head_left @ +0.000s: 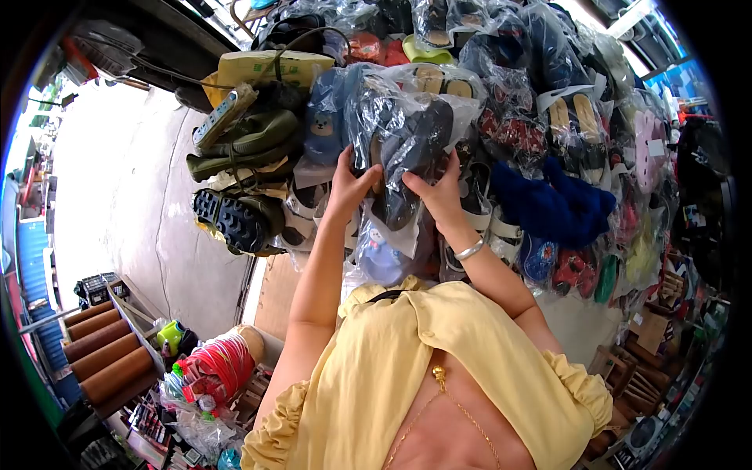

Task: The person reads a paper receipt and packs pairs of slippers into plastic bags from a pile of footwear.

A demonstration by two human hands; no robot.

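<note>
Head view: both hands (395, 188) on bagged dark shoes (407, 141).

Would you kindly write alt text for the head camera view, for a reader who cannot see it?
Two bare hands, the left hand and the right hand, grip a clear plastic bag of dark shoes held up against a crowded display of bagged shoes and sandals. The right wrist wears a silver bangle, and a yellow top fills the foreground.

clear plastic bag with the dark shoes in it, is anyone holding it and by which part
Yes. Both hands hold the clear plastic bag of dark shoes by its lower sides: left hand on one edge, right hand on the other.
</note>
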